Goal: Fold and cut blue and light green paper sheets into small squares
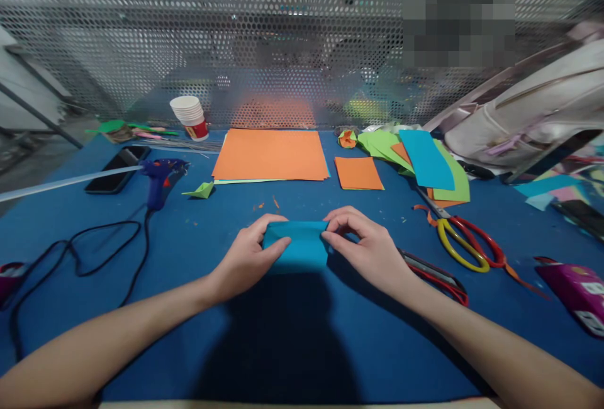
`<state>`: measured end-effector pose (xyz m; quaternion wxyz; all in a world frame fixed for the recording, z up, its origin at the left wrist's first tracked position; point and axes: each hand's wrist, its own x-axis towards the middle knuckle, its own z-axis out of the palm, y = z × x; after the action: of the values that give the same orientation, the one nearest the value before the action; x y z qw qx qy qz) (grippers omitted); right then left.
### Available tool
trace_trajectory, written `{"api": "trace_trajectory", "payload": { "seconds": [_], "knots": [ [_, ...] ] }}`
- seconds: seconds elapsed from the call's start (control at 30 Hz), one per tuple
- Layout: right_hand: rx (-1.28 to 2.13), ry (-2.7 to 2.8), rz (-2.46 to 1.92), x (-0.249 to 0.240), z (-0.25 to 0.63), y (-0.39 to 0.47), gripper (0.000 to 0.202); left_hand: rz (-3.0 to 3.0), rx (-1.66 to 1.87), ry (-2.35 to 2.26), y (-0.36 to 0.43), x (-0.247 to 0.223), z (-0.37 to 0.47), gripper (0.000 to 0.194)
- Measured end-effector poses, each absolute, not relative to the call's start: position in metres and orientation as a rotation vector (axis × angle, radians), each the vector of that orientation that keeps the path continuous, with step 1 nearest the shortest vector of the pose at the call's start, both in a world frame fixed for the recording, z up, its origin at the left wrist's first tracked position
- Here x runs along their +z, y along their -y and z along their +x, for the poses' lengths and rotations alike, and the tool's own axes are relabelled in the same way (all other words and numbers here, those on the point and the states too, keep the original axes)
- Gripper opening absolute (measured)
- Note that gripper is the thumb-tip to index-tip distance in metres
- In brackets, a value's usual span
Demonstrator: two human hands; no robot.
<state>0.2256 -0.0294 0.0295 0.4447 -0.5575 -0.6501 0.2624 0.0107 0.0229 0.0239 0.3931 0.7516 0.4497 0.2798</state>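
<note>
A small blue sheet of paper [302, 248] is held between both hands just over the blue table, its top edge bent or folded over. My left hand [250, 255] grips its left end, thumb on the front face and fingers behind. The upper right corner is pinched by my right hand [365, 245], between thumb and fingertips. Beyond the hands lie a stack of orange sheets [271, 154] and a smaller orange square [358, 173]. A folded green paper piece [202, 191] rests to the left.
On the left are a blue glue gun [158, 182] with its cord, a phone [117, 170] and stacked paper cups [190, 116]. At right lie scissors [465, 242], a cutter [436, 277], coloured paper [427, 160], a magenta case [573, 292] and a pale bag [533, 107].
</note>
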Motion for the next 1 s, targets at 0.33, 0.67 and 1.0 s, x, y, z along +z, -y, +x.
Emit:
{"api": "trace_trajectory", "payload": {
  "seconds": [0.33, 0.67, 1.0],
  "knots": [
    [0.731, 1.501, -1.474, 0.0283, 0.2225, 0.0314, 0.017, 1.878, 0.652, -1.154, -0.0208, 0.0265, 0.0123, 0.029],
    [0.734, 1.489, -1.486, 0.0265, 0.2228, 0.0321, 0.018, 1.818, 0.652, -1.144, -0.0186, 0.0262, 0.0117, 0.029],
    [0.712, 1.534, -1.478, 0.0312, 0.2234, 0.0317, 0.016, 1.764, 0.651, -1.096, -0.0192, 0.0238, 0.0112, 0.029]
  ]
}}
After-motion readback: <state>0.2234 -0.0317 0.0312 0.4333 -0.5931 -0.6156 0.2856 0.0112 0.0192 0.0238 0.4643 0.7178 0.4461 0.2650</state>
